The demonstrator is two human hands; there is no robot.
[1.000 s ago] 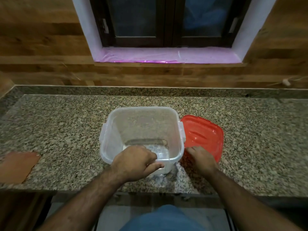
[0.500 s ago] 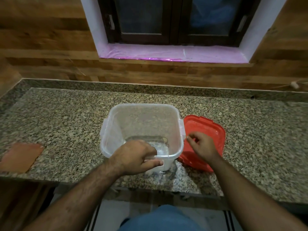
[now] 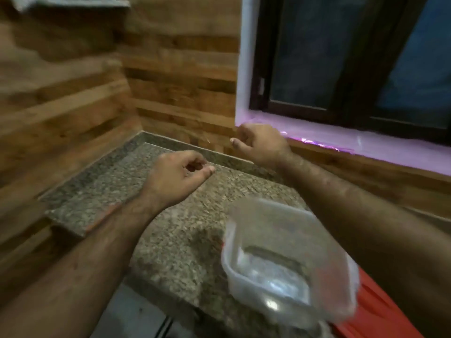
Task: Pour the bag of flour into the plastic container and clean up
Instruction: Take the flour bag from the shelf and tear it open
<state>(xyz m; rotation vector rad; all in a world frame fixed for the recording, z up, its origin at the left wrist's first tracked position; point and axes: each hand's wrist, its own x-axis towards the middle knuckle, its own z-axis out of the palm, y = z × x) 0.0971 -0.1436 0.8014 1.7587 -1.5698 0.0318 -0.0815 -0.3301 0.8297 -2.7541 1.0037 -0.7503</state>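
Head view: blurred.
Left hand: loosely curled, empty, raised over the speckled granite counter.
Right hand: loosely curled, empty.
Clear square plastic container: uncovered, on counter beside the red lid.
Flour bag: unseen.
Risk: right forearm just above container could knock it.

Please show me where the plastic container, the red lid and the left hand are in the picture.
plastic container (image 3: 280,242): head view, on its clear far wall.
red lid (image 3: 373,311): head view, on the part showing beyond the container.
left hand (image 3: 175,181): head view, on its back.
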